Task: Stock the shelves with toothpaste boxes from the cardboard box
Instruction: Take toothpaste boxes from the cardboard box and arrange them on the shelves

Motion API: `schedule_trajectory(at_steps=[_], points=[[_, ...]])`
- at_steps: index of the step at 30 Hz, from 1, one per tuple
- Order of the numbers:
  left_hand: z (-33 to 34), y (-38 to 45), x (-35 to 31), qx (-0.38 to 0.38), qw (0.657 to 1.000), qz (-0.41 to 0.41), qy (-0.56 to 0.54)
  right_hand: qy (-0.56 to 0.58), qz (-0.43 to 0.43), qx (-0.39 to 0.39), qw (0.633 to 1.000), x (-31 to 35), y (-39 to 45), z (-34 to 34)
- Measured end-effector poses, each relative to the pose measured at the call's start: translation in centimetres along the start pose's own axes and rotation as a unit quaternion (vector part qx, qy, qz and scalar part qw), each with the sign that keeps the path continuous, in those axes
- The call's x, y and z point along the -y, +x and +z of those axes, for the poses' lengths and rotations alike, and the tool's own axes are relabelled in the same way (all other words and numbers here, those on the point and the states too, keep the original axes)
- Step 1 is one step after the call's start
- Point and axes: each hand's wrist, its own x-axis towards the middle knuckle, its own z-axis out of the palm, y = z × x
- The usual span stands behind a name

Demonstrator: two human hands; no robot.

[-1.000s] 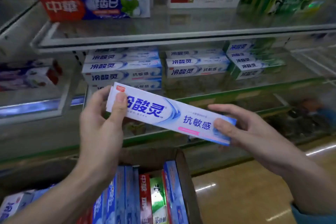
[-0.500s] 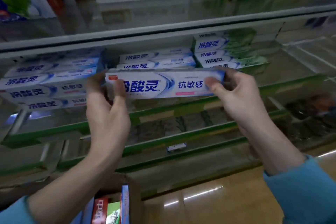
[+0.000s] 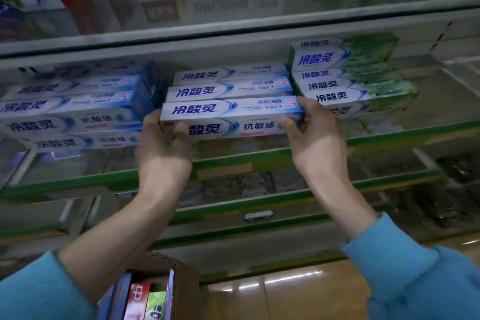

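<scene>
Hands hold 1 white-and-blue toothpaste box (image 3: 231, 118) level at the front of the glass shelf (image 3: 389, 135): the left hand (image 3: 163, 153) pinches its left end, the right hand (image 3: 315, 143) its right end. It lies against a middle stack (image 3: 230, 83) of like boxes, between a left stack (image 3: 75, 109) and a green stack (image 3: 348, 73). Below, the cardboard box (image 3: 181, 273) holds upright boxes.
</scene>
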Motion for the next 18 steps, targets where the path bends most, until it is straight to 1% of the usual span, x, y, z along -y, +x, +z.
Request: schedule_trajectory(at_steps=[2, 5, 10, 18], points=[[0.2, 0.2, 0.4, 0.002, 1.0, -0.014, -0.004, -0.036, -0.002, 0.005, 0.999, 0.4, 0.3, -0.1], [0.2, 0.3, 0.3, 0.004, 1.0, -0.021, -0.001, -0.056, -0.016, 0.01, 0.998, 0.4, 0.7, 0.2], [0.2, 0.9, 0.0, 0.025, 0.999, -0.035, 0.005, -0.031, -0.011, -0.012, 0.999, 0.1, 1.2, 0.9], [0.0, 1.3, 0.2, 0.037, 0.998, -0.06, 0.002, -0.034, -0.015, -0.007, 0.999, -0.2, 1.0, 1.2]])
